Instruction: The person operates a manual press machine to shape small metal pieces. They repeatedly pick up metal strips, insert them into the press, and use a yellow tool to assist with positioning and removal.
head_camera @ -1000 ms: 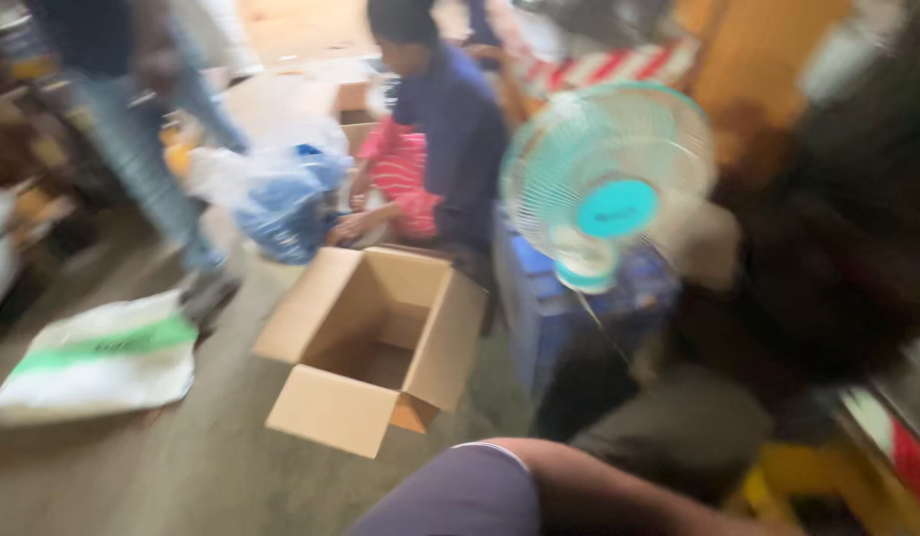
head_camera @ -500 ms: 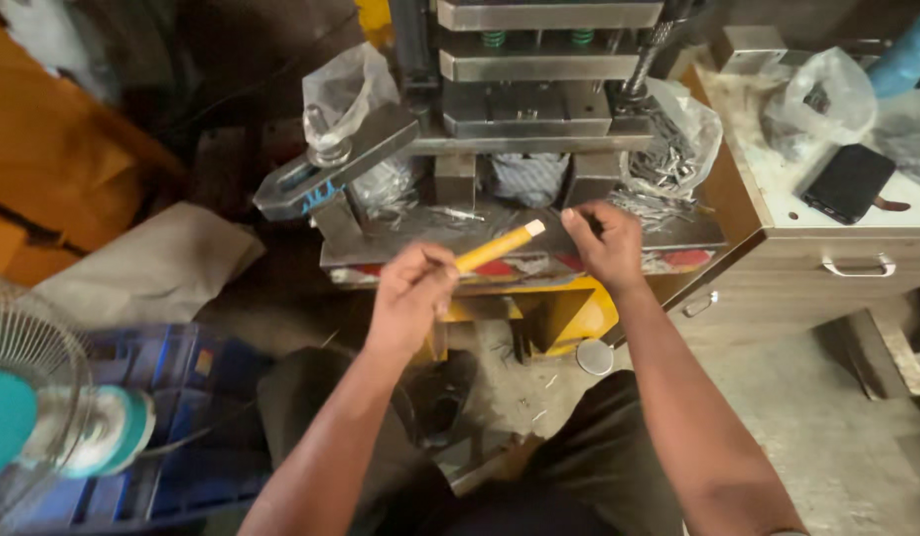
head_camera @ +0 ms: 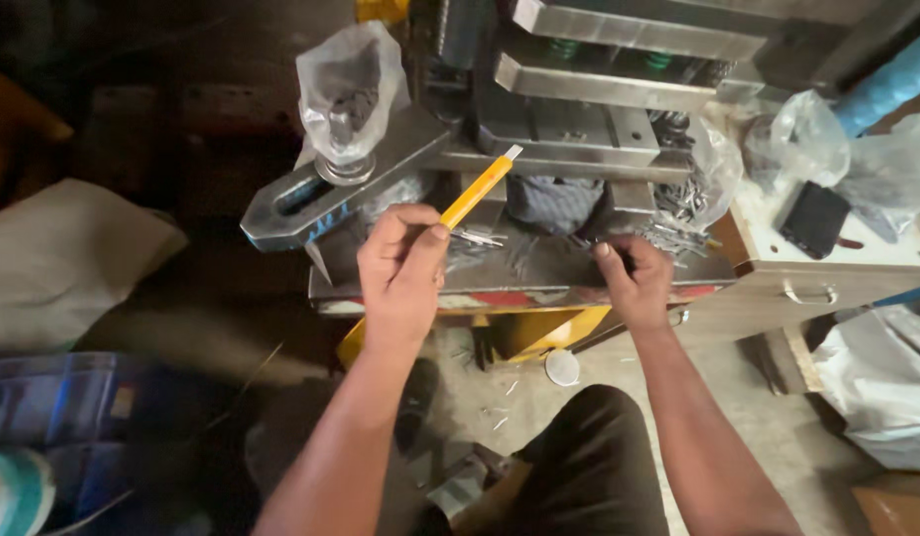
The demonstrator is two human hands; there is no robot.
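Pinching a yellow utility knife between thumb and fingers, the left hand angles its blade toward the press; the right hand curls onto small metal pins at the bench front edge.

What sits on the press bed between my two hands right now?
In the head view, a small cluster of thin metal pins lies on the grey steel press bed between the left hand and right hand.

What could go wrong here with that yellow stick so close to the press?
The left hand holds the yellow stick with its tip under the press block; it could get caught. The right hand rests on the steel bed among loose metal pins, which might prick fingers.
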